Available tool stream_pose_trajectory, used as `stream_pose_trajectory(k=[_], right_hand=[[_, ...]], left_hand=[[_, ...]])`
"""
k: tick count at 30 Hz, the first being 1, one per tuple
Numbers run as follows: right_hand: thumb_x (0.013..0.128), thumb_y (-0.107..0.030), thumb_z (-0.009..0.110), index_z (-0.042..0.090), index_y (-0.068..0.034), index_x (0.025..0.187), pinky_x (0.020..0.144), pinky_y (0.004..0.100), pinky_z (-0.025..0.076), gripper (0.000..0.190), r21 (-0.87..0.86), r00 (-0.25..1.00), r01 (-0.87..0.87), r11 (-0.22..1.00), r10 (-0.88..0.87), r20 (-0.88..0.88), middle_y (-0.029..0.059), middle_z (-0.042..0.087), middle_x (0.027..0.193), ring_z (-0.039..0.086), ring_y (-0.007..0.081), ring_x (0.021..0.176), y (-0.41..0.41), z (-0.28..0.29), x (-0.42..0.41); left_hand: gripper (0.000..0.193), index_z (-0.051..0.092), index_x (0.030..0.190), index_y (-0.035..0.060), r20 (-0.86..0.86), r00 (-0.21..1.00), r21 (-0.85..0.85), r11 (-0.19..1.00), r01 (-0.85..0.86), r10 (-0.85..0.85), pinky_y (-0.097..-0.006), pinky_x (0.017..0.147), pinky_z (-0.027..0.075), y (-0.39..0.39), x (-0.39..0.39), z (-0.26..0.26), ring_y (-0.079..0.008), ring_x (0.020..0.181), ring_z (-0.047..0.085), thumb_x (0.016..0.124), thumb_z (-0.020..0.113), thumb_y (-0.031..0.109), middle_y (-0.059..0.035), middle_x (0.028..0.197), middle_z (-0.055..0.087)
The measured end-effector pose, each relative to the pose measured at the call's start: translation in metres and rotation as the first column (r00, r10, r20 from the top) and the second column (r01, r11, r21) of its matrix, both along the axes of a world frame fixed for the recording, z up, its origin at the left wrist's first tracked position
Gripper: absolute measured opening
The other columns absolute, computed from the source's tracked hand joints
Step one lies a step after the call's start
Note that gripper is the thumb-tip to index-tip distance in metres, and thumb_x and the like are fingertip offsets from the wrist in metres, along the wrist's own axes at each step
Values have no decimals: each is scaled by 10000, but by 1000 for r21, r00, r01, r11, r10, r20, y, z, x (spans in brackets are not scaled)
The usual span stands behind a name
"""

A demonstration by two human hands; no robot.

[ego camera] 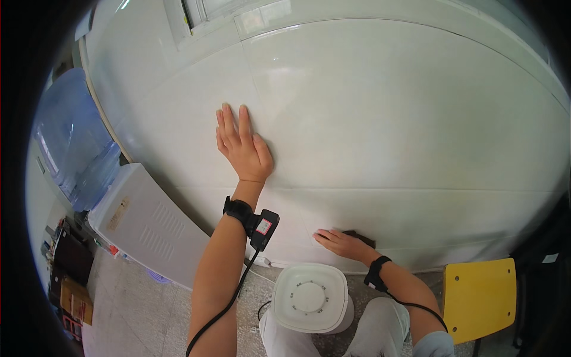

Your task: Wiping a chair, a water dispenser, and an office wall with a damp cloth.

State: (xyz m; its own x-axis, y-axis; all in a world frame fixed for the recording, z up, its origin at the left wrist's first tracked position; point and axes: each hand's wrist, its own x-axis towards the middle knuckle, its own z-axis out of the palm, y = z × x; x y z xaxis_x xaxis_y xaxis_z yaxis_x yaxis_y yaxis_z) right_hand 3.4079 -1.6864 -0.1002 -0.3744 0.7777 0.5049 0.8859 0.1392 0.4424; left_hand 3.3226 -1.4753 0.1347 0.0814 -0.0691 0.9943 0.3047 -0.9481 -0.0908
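My left hand [244,149] lies with its palm against the white tiled wall [379,111], its fingers pointing up and slightly apart. Lower and to the right, my right hand [342,244] is at the same wall, on a dark brown cloth or pad [363,238] that sticks out behind its knuckles; most of that piece is hidden under the hand. Each wrist wears a black strap with a small device and a cable. Below my hands, between my knees, stands a white rounded appliance [311,296] with a round dial-like top.
At the left stands a white water dispenser [156,232] with a blue water bottle [76,138] on it. A yellow chair seat [482,299] is at the lower right. A white plug or adapter [261,261] with a cord lies at the wall's foot. A window frame [196,15] shows at the top.
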Motion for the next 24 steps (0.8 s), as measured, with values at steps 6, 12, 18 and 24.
stream_pose_trajectory(k=[6,12,18,24], right_hand=[[867,-151,483,479,-89,1277,1062,363,270,415,363,949,197,911,-270,163,15,435,1368,399,175,1268,-3,63,23],[867,-195,445,488,-81,1275,1052,397,287,426,701,908,374,607,-392,-145,44,462,1350,438,219,1244,11,202,20],[867,-153,425,461,28,1212,931,280,411,391,199,891,-29,980,-65,449,96,531,1197,512,183,1087,45,29,2],[903,-185,439,479,-23,1214,1074,355,302,353,-46,932,-71,996,83,353,117,444,1320,406,231,1246,-62,-24,62]], left_hand=[[538,320,1381,49,-1,1000,20,1000,-8,8,-444,1066,125,6,-1,-1,-352,1349,206,852,329,148,-182,1454,242],[533,314,1384,43,13,1000,55,998,-17,16,-442,1065,138,10,-2,4,-353,1345,215,862,324,154,-192,1447,253],[513,301,1388,38,-3,1000,106,994,6,-6,-452,1065,158,-3,5,1,-368,1337,223,904,302,209,-213,1443,244],[520,287,1399,59,4,1000,75,997,-11,11,-450,1067,141,-2,3,-3,-345,1349,206,933,263,287,-201,1459,219]])
